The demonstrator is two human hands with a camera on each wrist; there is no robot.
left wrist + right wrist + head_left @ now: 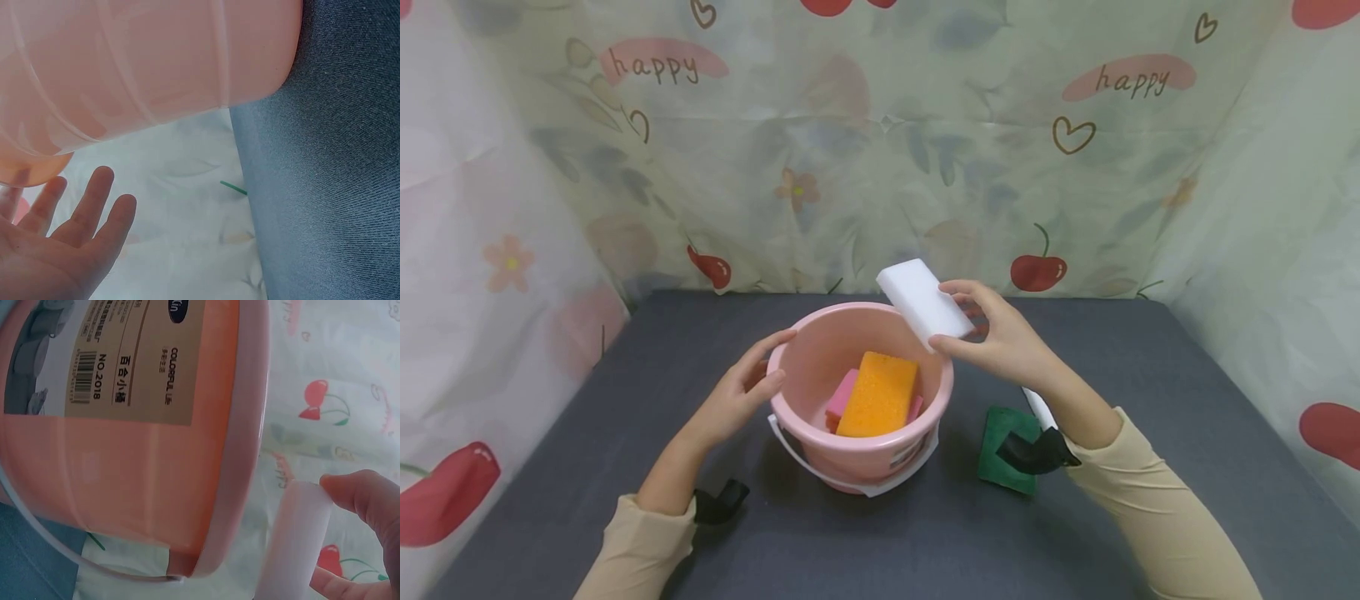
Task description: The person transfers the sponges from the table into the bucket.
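Note:
My right hand pinches a white sponge between thumb and fingers, tilted over the back right rim of a pink bucket. The right wrist view shows the thumb on one edge of that sponge, just outside the rim. At the bucket's left side is my left hand, its fingertips right at the rim. Its fingers are spread and lightly bent in the left wrist view. Inside the bucket, an orange sponge leans over pink sponge pieces, which it partly covers.
A green scouring pad lies on the dark table right of the bucket, below my right forearm. Beside it a white item is mostly hidden. The bucket's white handle hangs down in front. Printed curtains surround the table.

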